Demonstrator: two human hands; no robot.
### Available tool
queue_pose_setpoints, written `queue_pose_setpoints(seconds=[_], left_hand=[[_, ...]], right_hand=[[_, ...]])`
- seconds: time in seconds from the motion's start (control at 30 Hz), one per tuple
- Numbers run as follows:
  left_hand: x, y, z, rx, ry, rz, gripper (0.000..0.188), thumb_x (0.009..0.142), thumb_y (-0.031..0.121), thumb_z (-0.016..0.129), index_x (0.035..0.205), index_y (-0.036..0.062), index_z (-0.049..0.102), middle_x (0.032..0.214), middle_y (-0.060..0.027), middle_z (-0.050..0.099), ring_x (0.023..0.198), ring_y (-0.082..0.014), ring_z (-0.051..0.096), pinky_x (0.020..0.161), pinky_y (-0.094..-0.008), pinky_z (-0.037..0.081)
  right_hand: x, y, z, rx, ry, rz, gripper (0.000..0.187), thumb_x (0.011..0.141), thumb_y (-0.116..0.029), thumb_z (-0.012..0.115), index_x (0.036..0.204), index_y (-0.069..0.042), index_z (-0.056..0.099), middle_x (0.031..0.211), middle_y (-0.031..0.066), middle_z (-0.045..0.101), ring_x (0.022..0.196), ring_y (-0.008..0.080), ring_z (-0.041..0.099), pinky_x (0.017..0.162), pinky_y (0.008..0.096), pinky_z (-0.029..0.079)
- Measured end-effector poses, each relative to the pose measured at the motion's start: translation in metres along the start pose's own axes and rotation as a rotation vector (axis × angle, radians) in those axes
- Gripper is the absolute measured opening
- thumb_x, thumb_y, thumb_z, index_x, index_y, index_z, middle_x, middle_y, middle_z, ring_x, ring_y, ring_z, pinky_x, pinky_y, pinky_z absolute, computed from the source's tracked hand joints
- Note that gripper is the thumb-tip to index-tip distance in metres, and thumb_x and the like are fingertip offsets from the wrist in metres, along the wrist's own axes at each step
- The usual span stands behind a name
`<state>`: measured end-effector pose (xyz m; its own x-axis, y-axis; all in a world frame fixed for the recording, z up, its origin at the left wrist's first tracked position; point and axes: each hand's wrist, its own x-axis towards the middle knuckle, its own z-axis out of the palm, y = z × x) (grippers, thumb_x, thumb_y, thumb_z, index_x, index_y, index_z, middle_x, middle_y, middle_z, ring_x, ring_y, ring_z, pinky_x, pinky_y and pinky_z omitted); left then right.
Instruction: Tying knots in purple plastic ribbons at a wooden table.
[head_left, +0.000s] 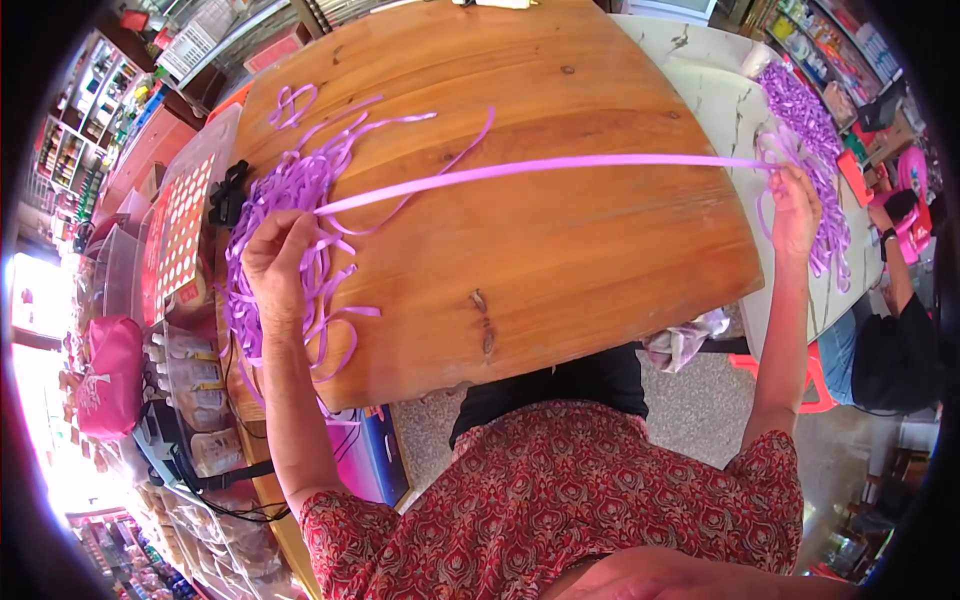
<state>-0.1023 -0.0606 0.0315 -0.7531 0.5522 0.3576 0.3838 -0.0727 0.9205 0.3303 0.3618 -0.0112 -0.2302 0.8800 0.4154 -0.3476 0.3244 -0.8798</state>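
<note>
A purple ribbon (540, 163) is stretched nearly straight across the wooden table, from one of my hands to the other. My left hand (280, 250) pinches its left end, above a loose heap of purple ribbons (330, 165) on the table's left side. At the right, my right hand (795, 205) is closed on the other end, beside the white marbled table. Loops of ribbon hang around the right fingers. Just beyond that hand lies a pile of purple ribbon pieces (810, 115) on the marbled top.
The wooden table (560, 250) fills the middle, and the white marbled table (690, 60) adjoins it on the right. A black item (230, 195) and a red box with pale dots (185, 230) stand at the left edge. Another person (890, 340) sits at the far right.
</note>
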Motion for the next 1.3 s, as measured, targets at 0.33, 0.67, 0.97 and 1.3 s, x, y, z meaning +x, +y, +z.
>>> queue_pose_setpoints(seconds=[0.33,0.67,0.97,1.3], left_hand=[[-0.008,-0.026,-0.024,-0.221,0.173,-0.098,0.010,0.090,0.009,0.057,0.090,0.0017,0.063,0.079,-0.0036,0.061,0.072,-0.0132,0.058,0.069,-0.0277,0.049],[0.004,-0.050,-0.013,-1.290,0.192,-0.229,0.019,0.095,0.013,0.049,0.096,-0.0036,0.057,0.103,-0.0139,0.062,0.105,-0.0282,0.057,0.102,-0.0467,0.042],[0.002,0.008,0.068,-0.795,-0.054,-0.013,0.004,0.089,0.009,0.062,0.086,0.0067,0.062,0.068,0.0034,0.051,0.058,-0.0061,0.041,0.054,-0.0216,0.036],[-0.028,0.031,0.132,-0.753,-0.277,-0.149,0.013,0.086,0.012,0.067,0.095,0.0030,0.068,0.082,-0.0016,0.065,0.061,-0.0050,0.043,0.055,-0.0208,0.034]], right_hand=[[0.007,0.003,-0.005,0.414,0.075,0.238,0.017,0.086,-0.015,0.063,0.099,-0.004,0.062,0.083,0.0018,0.060,0.081,0.0122,0.056,0.079,0.0317,0.045],[-0.009,-0.025,0.067,0.904,0.262,0.393,0.017,0.089,-0.009,0.057,0.103,0.001,0.059,0.090,0.0077,0.060,0.087,0.0186,0.055,0.088,0.0410,0.043],[-0.002,-0.006,0.078,0.807,-0.348,0.262,0.026,0.094,-0.004,0.049,0.119,0.004,0.051,0.094,0.0067,0.049,0.080,0.0136,0.046,0.075,0.0285,0.040],[-0.078,-0.045,0.212,-0.060,-0.748,0.099,0.022,0.091,0.000,0.053,0.112,0.000,0.061,0.112,0.0124,0.062,0.090,0.0120,0.059,0.073,0.0219,0.046]])
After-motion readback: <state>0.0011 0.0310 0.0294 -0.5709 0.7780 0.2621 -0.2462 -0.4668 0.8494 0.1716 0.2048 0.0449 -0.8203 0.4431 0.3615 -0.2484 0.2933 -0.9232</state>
